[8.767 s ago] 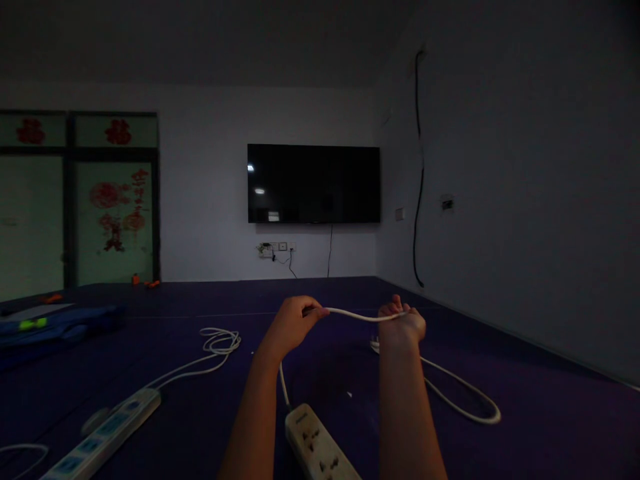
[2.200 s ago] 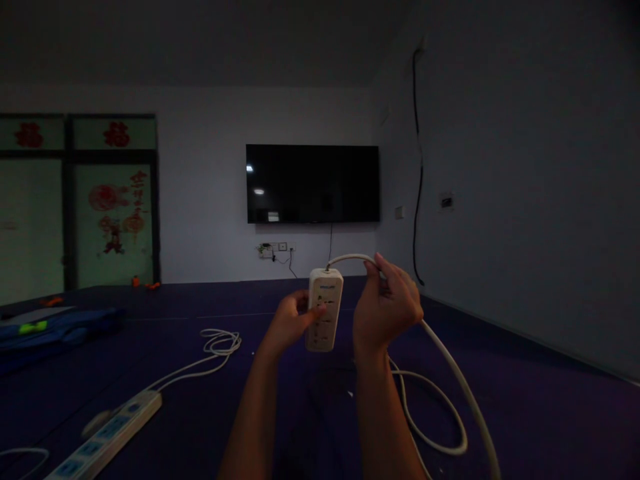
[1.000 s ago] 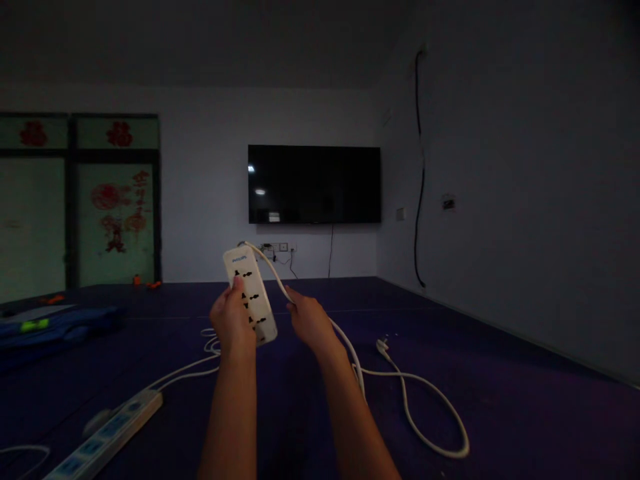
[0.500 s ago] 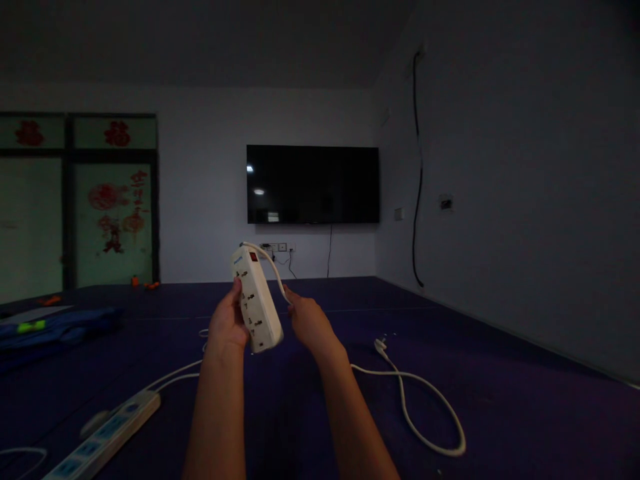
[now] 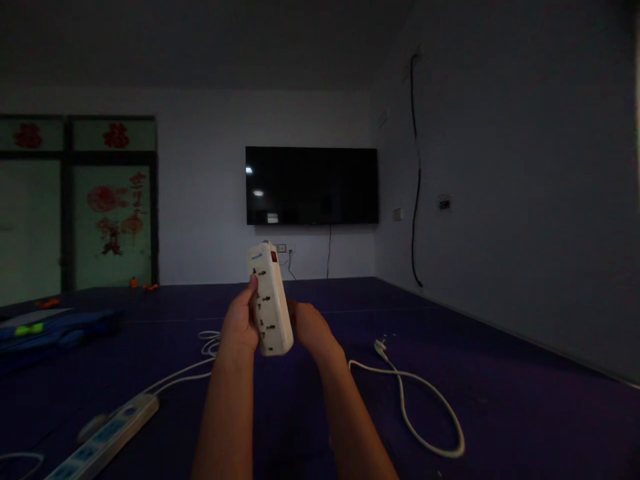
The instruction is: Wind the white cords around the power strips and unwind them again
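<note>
White power strip (image 5: 274, 300) tilted, clasped in the left hand (image 5: 241, 321), and the right hand (image 5: 313, 327) beside it, fingers hidden, grip impossible to tell!

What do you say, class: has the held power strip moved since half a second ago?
Yes, the power strip has moved right: its red switch now sits farther right of the left edge of the television.
</note>
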Demonstrator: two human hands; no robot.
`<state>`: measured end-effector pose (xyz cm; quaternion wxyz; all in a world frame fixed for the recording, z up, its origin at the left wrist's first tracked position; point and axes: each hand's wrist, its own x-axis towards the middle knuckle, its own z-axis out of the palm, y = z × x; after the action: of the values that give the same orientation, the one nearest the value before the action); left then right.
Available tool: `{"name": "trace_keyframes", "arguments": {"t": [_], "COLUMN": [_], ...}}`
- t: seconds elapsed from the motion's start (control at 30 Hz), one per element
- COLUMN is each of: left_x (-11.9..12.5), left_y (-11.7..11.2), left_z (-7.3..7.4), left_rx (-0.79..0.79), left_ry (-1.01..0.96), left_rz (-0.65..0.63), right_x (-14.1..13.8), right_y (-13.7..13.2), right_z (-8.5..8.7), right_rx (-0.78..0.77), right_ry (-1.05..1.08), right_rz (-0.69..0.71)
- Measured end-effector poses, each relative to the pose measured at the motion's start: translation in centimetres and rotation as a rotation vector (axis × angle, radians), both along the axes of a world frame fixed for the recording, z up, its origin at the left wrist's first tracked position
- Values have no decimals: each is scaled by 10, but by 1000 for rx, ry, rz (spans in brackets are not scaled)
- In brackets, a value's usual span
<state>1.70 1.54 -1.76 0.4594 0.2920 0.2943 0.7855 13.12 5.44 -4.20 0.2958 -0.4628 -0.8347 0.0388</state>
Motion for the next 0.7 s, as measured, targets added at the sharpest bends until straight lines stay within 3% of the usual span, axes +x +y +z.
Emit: {"name": "trace_keyframes", "arguments": {"t": [0.1, 0.2, 0.33, 0.53, 0.7], "left_x": [-3, -15, -32, -38, -40], "left_y": [6, 9, 8, 2, 2], "left_z": [-5, -11, -15, -14, -16], "left_rx": [60, 119, 152, 41, 59], "left_ry": [58, 221, 512, 965, 1226], "left_rz": [258, 524, 727, 787, 624], "right_x": [0, 1, 4, 12, 17], "right_y": [-7, -15, -25, -32, -34], "right_z": [5, 12, 22, 30, 33], "right_rx": [12, 71, 200, 294, 382], "right_ry": [-68, -118, -158, -91, 42], "right_rz": [75, 46, 30, 87, 226]}}
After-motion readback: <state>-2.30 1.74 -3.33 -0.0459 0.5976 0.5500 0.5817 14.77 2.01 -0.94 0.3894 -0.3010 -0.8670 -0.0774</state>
